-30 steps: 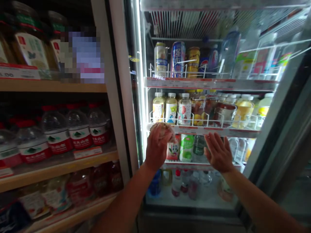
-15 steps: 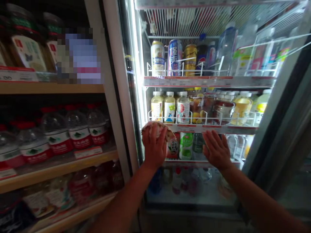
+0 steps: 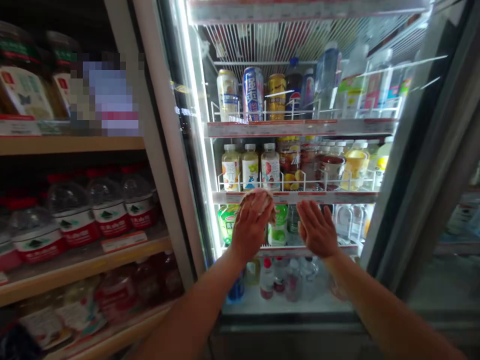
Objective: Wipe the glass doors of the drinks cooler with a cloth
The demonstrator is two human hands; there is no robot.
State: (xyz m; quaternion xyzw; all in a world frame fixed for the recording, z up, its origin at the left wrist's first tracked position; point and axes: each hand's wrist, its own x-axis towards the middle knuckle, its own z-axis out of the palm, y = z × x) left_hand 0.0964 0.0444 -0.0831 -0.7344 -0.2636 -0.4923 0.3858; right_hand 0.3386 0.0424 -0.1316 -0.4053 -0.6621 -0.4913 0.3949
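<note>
Red-capped clear plastic water bottles [image 3: 77, 215] stand on a tan wooden shelf [image 3: 90, 270], then the left hand [image 3: 250, 229], fingers slightly bent, holds a crumpled pinkish-beige cloth [image 3: 270, 204] before the white-lit drinks fridge [image 3: 285, 306], and beside it the right hand [image 3: 318, 229] extends flat, fingers outstretched, gripping nothing.

A glaring white strip light [image 3: 194, 75] brightens the cooler [image 3: 292, 318] from its left, while the wooden shelves [image 3: 71, 145] at left are dim, slightly blurred and partly pixelated.
</note>
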